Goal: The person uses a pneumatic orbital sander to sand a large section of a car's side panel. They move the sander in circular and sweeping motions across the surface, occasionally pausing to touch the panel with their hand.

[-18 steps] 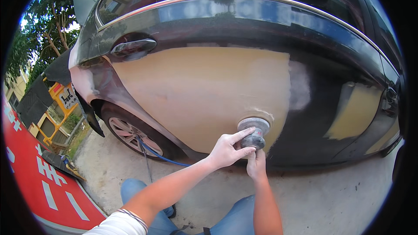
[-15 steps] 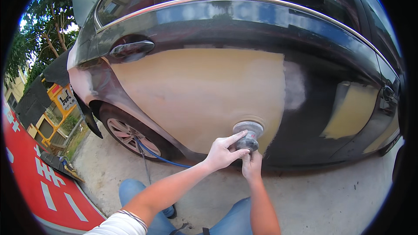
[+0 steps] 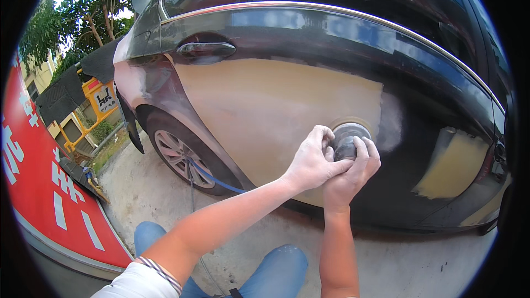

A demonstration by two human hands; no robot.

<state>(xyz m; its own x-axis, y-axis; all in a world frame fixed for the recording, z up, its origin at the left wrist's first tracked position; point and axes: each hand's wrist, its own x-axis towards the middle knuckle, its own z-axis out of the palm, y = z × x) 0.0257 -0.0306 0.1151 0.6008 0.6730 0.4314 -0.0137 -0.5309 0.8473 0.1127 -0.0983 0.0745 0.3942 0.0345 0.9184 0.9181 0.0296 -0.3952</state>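
Both my hands are on a round grey sander [image 3: 346, 139], its disc against the dark car door [image 3: 309, 44]. The disc lies on a dull beige filler patch [image 3: 259, 99], close to the patch's right edge. My left hand [image 3: 313, 160] grips the sander's left side with bent fingers. From below, my right hand [image 3: 352, 179] curls its fingers around the right side of the body. Pale dust coats both hands. My fingers partly hide the sander's body.
Left of the patch is the rear wheel [image 3: 182, 152], with a blue hose [image 3: 212, 176] passing in front of it. A second beige patch [image 3: 452, 163] is on the door farther right. A red sign [image 3: 55, 187] and yellow barrier [image 3: 99, 99] stand at left.
The sander has moved up the patch and toward its right edge, both hands going with it. My right hand's fingers now wrap around the sander's right side. The view has shifted.
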